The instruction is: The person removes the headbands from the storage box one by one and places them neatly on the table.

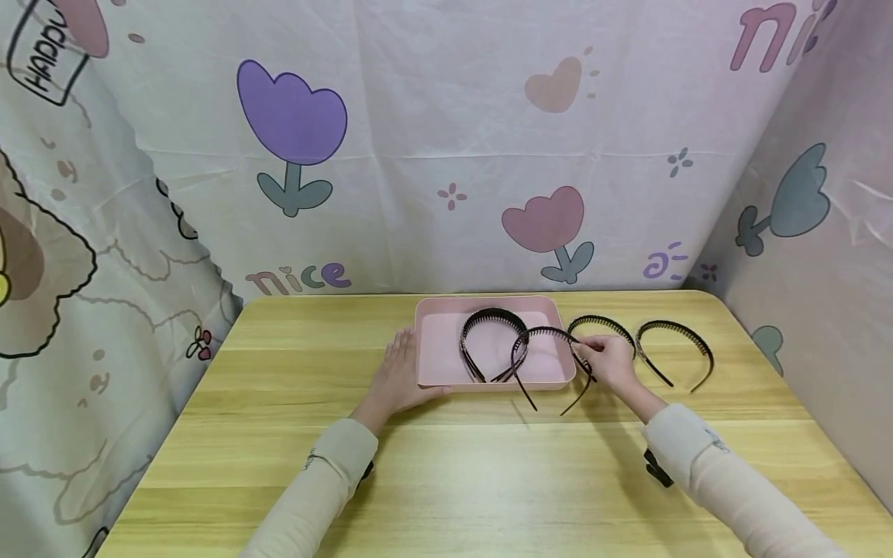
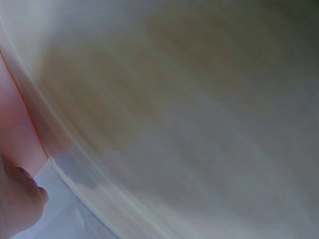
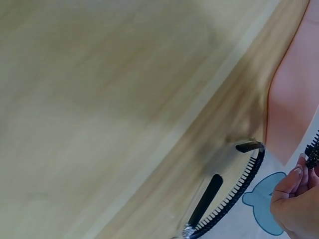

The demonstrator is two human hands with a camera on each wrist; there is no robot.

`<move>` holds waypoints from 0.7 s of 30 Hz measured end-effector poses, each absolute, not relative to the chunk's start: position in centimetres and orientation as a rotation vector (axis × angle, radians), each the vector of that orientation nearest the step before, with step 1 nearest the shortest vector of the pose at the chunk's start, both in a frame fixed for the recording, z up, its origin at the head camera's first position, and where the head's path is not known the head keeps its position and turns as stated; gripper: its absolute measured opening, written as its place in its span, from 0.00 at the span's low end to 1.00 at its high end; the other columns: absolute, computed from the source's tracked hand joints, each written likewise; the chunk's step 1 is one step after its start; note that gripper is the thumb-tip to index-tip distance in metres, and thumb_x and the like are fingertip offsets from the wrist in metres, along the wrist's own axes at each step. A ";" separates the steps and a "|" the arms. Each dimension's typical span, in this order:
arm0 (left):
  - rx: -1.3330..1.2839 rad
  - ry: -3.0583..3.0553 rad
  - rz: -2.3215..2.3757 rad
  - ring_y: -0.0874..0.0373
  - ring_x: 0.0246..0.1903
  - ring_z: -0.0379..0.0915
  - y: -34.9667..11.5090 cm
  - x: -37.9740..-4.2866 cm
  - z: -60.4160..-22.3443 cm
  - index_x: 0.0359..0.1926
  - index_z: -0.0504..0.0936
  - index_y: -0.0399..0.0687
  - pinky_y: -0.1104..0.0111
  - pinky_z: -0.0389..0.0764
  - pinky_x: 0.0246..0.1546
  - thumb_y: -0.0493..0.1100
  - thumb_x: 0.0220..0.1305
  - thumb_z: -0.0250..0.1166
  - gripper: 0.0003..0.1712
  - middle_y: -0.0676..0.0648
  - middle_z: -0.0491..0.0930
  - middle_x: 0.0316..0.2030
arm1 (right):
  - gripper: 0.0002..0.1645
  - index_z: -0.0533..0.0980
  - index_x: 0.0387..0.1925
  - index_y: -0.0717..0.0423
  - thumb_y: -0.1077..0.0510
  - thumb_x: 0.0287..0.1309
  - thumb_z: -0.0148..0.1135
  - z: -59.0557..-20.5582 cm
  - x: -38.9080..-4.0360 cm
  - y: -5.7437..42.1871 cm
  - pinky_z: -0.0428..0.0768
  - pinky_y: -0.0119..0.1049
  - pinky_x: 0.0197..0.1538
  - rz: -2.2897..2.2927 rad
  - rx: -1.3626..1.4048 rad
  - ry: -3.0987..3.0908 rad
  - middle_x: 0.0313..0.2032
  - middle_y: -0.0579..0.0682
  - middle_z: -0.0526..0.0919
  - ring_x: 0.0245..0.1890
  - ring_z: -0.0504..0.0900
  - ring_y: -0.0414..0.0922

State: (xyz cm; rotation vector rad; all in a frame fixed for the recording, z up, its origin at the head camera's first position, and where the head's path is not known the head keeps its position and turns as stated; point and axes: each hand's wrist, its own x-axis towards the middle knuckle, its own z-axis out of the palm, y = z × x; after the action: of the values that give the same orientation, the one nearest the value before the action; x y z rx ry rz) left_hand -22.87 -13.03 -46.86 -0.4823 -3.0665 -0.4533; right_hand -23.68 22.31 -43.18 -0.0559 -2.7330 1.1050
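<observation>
My right hand [image 1: 610,363] pinches a thin black toothed headband [image 1: 551,331] by one side, over the right end of a pink tray [image 1: 439,341]. Its two ends point down past the tray's front rim. Inside the tray, black headbands [image 1: 491,314] lie nested together. My left hand [image 1: 400,380] rests against the tray's left side, fingers straight, thumb along the front edge. In the left wrist view only part of that hand [image 2: 20,199] shows beside the pink wall [image 2: 15,124]. The right wrist view catches the pinched headband [image 3: 313,152] at its edge.
On the wooden table [image 1: 488,480], one headband [image 1: 600,319] lies just right of the tray, partly behind my right hand. Another headband [image 1: 700,341] lies farther right. A printed cloth [image 1: 418,116] hangs behind the table and at both sides.
</observation>
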 end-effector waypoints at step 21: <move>-0.490 -3.080 -0.435 0.40 0.72 0.34 -13.2 -23.1 -47.0 0.70 0.39 0.28 0.52 0.44 0.72 0.74 0.46 0.60 0.70 0.31 0.40 0.71 | 0.11 0.83 0.35 0.68 0.61 0.53 0.64 -44.0 -21.8 24.3 0.78 0.31 0.35 1.081 -0.058 -2.747 0.33 0.63 0.85 0.35 0.84 0.53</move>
State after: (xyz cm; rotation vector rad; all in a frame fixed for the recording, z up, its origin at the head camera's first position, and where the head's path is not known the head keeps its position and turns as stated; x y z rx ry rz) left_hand -23.07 -13.16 -46.99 -0.4900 -3.0795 -0.4345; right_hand -21.76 24.30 -44.03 -0.0576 -2.7471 1.0807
